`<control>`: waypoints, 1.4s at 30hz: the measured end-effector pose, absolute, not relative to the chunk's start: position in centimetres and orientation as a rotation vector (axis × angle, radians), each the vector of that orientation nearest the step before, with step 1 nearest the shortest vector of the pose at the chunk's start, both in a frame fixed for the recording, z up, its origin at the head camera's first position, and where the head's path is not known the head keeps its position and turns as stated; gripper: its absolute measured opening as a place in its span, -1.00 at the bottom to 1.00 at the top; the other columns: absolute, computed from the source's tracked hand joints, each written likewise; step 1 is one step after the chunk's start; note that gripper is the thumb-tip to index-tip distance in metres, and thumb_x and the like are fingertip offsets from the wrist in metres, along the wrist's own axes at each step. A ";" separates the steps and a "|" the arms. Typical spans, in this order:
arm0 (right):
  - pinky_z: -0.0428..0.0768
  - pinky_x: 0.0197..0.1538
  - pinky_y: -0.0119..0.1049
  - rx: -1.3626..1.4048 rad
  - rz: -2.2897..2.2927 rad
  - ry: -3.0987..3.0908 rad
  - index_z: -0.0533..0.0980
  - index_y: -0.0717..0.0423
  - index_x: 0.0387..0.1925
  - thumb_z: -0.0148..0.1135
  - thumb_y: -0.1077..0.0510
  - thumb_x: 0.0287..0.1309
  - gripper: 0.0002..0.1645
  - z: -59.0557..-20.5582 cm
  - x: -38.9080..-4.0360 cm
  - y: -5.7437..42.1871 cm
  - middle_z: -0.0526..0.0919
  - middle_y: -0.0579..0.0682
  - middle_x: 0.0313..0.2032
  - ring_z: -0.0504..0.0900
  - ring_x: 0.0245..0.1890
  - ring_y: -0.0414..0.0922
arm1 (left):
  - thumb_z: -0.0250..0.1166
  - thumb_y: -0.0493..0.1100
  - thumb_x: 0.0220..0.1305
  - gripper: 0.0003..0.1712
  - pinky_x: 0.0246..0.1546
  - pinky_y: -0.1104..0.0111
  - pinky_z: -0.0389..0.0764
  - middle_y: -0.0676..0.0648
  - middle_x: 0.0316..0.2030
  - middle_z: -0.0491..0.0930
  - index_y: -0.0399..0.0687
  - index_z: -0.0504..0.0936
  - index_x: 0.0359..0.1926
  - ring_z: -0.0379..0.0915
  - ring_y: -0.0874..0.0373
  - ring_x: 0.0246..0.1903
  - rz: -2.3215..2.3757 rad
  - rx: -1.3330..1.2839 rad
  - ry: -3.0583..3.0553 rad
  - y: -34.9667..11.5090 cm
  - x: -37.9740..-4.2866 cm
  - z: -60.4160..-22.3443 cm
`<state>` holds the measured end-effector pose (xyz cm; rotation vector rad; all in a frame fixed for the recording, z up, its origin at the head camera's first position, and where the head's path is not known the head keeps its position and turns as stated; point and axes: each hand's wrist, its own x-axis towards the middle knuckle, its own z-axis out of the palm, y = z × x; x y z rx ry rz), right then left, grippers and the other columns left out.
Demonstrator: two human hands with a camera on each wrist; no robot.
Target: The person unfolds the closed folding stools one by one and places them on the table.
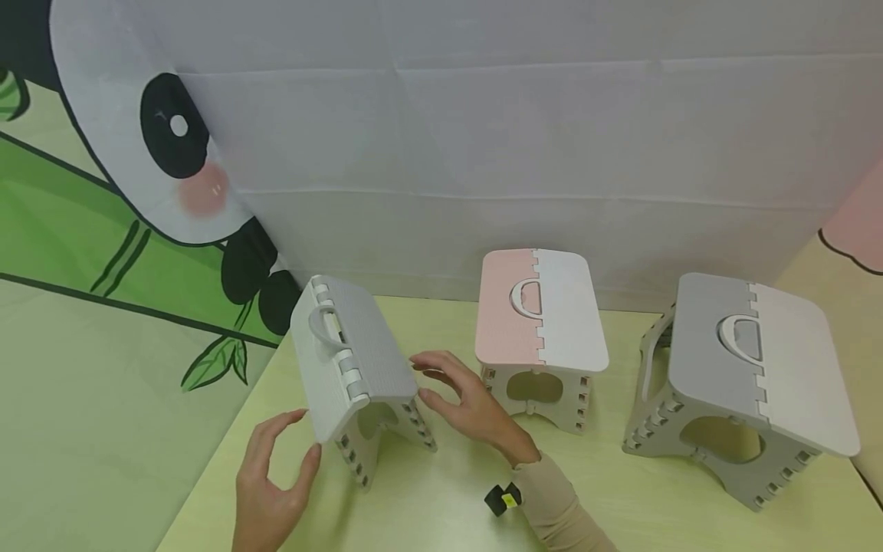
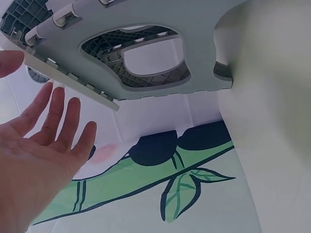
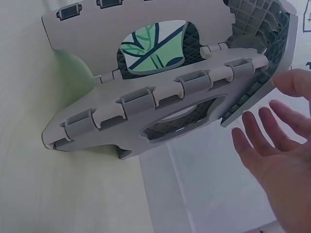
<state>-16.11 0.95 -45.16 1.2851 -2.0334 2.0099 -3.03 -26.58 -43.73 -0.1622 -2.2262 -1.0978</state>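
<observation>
A folding step stool (image 1: pixel 369 341) stands at the left of the table, its white and grey top halves peaked into a ridge with the carry handle along it. Its legs lean together, half folded; the side panel (image 2: pixel 199 43) with an oval opening shows from below in the left wrist view. My left hand (image 1: pixel 272 475) is spread at the white half's lower edge, thumb and fingers apart. On the other side, my right hand (image 1: pixel 469 399) has its fingertips close to the grey half's edge; whether they touch I cannot tell. Neither hand grips the stool.
A pink and white folding stool (image 1: pixel 572 307) stands upright behind my right hand. Further right is a larger grey and white stool (image 1: pixel 793 345), also unfolded. A white cloth (image 1: pixel 483 138) with a cartoon panda print hangs behind the pale table (image 1: pixel 428 506).
</observation>
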 end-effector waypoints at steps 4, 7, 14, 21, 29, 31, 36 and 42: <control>0.40 0.44 -0.10 1.282 1.995 -2.050 0.36 0.22 0.40 0.14 0.33 0.48 -0.48 -44.9 -16.1 1.0 0.44 0.16 0.33 0.42 0.37 0.05 | 0.43 -0.53 0.00 -0.34 0.29 0.50 0.30 -0.25 0.09 0.58 -0.31 0.60 0.21 0.40 0.21 0.20 -1.064 -0.226 -2.177 -26.5 -3.1 -43.4; 0.39 0.44 -0.10 1.290 1.974 -2.062 0.35 0.22 0.41 0.09 0.33 0.50 -0.49 -44.5 -16.0 1.1 0.44 0.16 0.33 0.43 0.37 0.06 | 0.41 -0.54 -0.03 -0.34 0.28 0.52 0.30 -0.26 0.08 0.57 -0.33 0.60 0.20 0.38 0.22 0.21 -1.036 -0.264 -2.157 -26.5 -3.1 -43.2; 0.36 0.46 -0.08 1.324 1.936 -2.026 0.38 0.23 0.38 0.09 0.36 0.49 -0.51 -43.7 -15.9 1.2 0.44 0.11 0.34 0.40 0.39 0.05 | 0.39 -0.55 -0.09 -0.35 0.29 0.52 0.30 -0.33 0.05 0.57 -0.40 0.60 0.15 0.38 0.21 0.21 -1.000 -0.325 -2.113 -26.1 -3.3 -42.4; 0.42 0.41 -0.11 1.342 1.851 -2.027 0.38 0.21 0.39 0.14 0.33 0.48 -0.49 -42.9 -15.6 1.2 0.43 0.08 0.34 0.41 0.37 -0.01 | 0.38 -0.57 -0.05 -0.45 0.28 0.53 0.32 -0.41 0.01 0.55 -0.47 0.61 0.08 0.39 0.18 0.20 -1.013 -0.329 -2.088 -24.0 -2.8 -39.8; 0.49 0.36 -0.07 1.374 1.795 -1.976 0.39 0.21 0.37 0.22 0.37 0.40 -0.44 -42.1 -15.4 0.8 0.46 0.10 0.31 0.45 0.33 0.00 | 0.39 -0.47 0.06 -0.58 0.26 0.49 0.36 -0.41 -0.03 0.56 -0.49 0.64 0.01 0.41 0.07 0.16 -1.012 -0.405 -2.024 -22.6 -2.9 -38.5; 0.49 0.36 -0.10 1.386 1.785 -1.966 0.40 0.19 0.37 0.25 0.38 0.37 -0.43 -41.9 -15.4 0.7 0.47 0.11 0.31 0.45 0.32 0.00 | 0.40 -0.43 0.10 -0.60 0.26 0.48 0.37 -0.42 -0.04 0.57 -0.49 0.64 0.01 0.42 0.06 0.15 -1.014 -0.419 -2.009 -22.5 -3.0 -38.5; 0.51 0.34 -0.13 1.400 1.769 -1.955 0.41 0.16 0.36 0.31 0.37 0.33 -0.40 -41.5 -15.3 0.3 0.47 0.12 0.30 0.45 0.32 0.00 | 0.43 -0.31 0.21 -0.61 0.26 0.46 0.39 -0.39 -0.04 0.59 -0.49 0.65 0.00 0.44 0.03 0.13 -1.017 -0.460 -1.975 -22.3 -3.6 -38.8; 0.56 0.30 -0.10 1.440 1.722 -1.932 0.42 0.21 0.34 0.38 0.37 0.27 -0.37 -40.9 -15.0 0.0 0.46 0.18 0.31 0.46 0.33 0.03 | 0.45 -0.17 0.29 -0.56 0.24 0.46 0.42 -0.38 0.00 0.60 -0.46 0.65 0.04 0.44 0.02 0.14 -1.016 -0.488 -1.970 -22.5 -4.2 -39.8</control>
